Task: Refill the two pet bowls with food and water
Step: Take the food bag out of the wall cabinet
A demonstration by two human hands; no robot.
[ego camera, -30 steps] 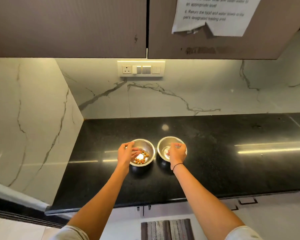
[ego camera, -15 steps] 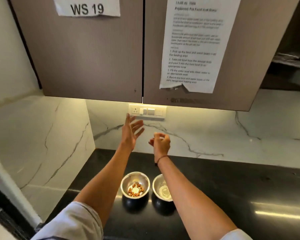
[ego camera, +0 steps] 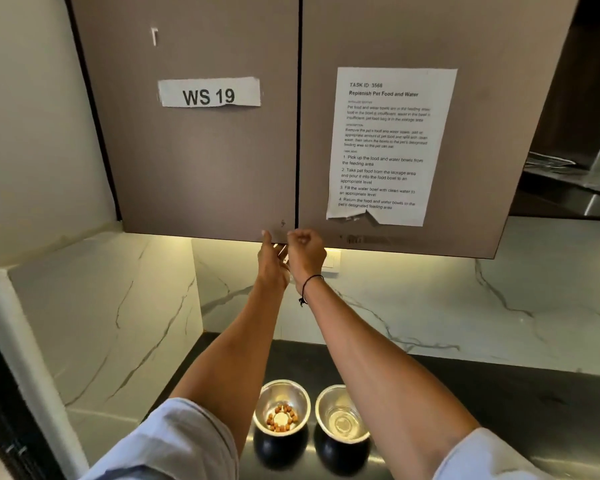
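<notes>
Bowls sit side by side on the black counter (ego camera: 499, 410) at 6 o'clock in view, nearly touching, directly under the arms. Left bowl (ego camera: 282, 407) has a thin ring of kibble (ego camera: 282, 418) round its base; right bowl (ego camera: 342, 412) shows only a shallow bit of clear liquid, prob. water. Both look low, so the refill isn't done. Parked there, I'd judge, to free both hands for fetching food.

Both arms reach up and fwd to the bottom edge of the wall cabinet, right at the seam between left door (ego camera: 194, 150) and right door (ego camera: 413, 46), approx 12 o'clock from the bowls. Left hand (ego camera: 272, 259) is edge-on, fingers fairly straight, fingertips up at the lower lip of the left door; empty as far as I can see. Right hand (ego camera: 305, 251), cord on the wrist, has fingers curled tight at the right door's corner; can't tell whether they hook the edge or just bunch beside it. Doors look closed, no handles visible, so pulling from the underside lip seems the way in.

A task sheet (ego camera: 388, 143) is taped to the right door, a "WS 19" label (ego camera: 208, 93) to the left.
</notes>
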